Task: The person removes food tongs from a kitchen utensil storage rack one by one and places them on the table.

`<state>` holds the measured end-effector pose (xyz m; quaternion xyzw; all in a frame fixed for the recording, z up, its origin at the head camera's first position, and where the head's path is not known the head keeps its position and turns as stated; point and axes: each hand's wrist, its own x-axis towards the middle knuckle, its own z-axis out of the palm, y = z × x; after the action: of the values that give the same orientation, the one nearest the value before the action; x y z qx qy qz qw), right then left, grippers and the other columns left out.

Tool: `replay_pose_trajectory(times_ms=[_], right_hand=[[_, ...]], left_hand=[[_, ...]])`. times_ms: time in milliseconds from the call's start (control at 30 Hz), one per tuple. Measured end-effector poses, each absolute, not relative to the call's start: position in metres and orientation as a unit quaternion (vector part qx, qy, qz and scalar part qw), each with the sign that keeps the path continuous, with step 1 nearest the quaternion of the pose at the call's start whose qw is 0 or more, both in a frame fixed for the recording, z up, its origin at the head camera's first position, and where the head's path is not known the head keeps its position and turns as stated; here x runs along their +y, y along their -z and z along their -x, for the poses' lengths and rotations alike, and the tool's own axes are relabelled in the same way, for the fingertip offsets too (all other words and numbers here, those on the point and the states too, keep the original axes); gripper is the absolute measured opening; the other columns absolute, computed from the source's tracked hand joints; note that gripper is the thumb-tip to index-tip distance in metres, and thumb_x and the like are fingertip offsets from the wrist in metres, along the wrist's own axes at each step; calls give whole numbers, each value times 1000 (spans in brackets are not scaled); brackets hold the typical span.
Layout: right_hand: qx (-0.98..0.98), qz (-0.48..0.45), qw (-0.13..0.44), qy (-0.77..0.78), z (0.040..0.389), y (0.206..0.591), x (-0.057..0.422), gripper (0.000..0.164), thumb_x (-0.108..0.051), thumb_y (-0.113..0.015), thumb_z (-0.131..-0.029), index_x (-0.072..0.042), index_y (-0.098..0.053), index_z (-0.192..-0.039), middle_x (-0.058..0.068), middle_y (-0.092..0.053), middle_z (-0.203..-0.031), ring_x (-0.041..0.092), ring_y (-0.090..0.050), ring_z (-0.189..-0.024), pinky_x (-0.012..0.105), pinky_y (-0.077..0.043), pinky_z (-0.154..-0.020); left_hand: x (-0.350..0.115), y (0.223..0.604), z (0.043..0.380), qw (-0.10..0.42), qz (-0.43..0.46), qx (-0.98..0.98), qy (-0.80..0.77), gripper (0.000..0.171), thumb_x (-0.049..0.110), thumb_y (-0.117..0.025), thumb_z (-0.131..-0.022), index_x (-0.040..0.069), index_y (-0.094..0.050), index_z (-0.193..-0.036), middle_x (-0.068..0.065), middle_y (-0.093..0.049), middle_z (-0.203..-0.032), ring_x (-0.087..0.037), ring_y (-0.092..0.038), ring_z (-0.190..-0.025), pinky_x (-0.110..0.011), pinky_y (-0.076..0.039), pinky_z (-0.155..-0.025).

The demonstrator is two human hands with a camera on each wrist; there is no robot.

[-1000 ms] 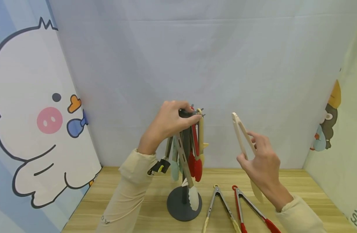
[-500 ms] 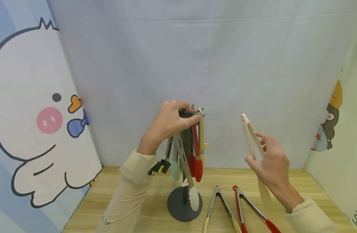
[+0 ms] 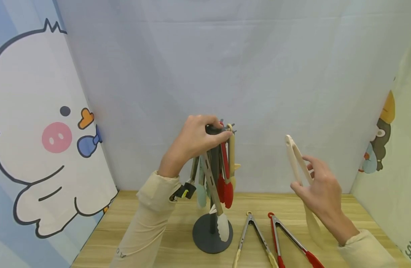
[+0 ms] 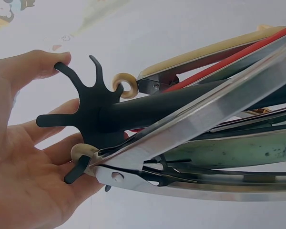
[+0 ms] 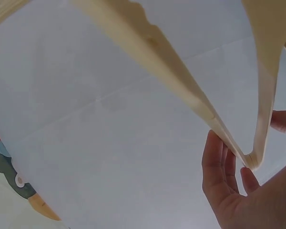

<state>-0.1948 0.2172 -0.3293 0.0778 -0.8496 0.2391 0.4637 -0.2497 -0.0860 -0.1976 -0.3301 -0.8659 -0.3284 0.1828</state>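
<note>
Head view, and it's the left hand (image 3: 200, 137) curled over the top of the black rack (image 4: 100, 112), thumb against a hook tip, white-tipped tongs (image 3: 223, 227) hanging in front! Over on the other side, the right hand (image 3: 321, 190) pinches the cream tongs (image 3: 293, 160) between thumb and bent fingers, hinge up, above the wooden table (image 3: 178, 238), where yellow-tipped tongs (image 3: 260, 236) and red-tipped tongs (image 3: 290, 236) lie splayed side by side
</note>
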Motion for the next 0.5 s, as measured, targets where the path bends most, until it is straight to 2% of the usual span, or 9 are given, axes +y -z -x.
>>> replay_pose_trajectory(times_ms=[500], right_hand=[[-871, -44, 429, -237, 198, 345, 239, 61, -5, -73, -57, 0, -58, -116, 20, -59, -86, 33, -57, -64, 35, -37, -47]], left_hand=[[-87, 198, 249, 182, 332, -863, 334, 27, 37, -65, -88, 10, -69, -92, -4, -64, -89, -14, -58, -69, -28, -48, -60]])
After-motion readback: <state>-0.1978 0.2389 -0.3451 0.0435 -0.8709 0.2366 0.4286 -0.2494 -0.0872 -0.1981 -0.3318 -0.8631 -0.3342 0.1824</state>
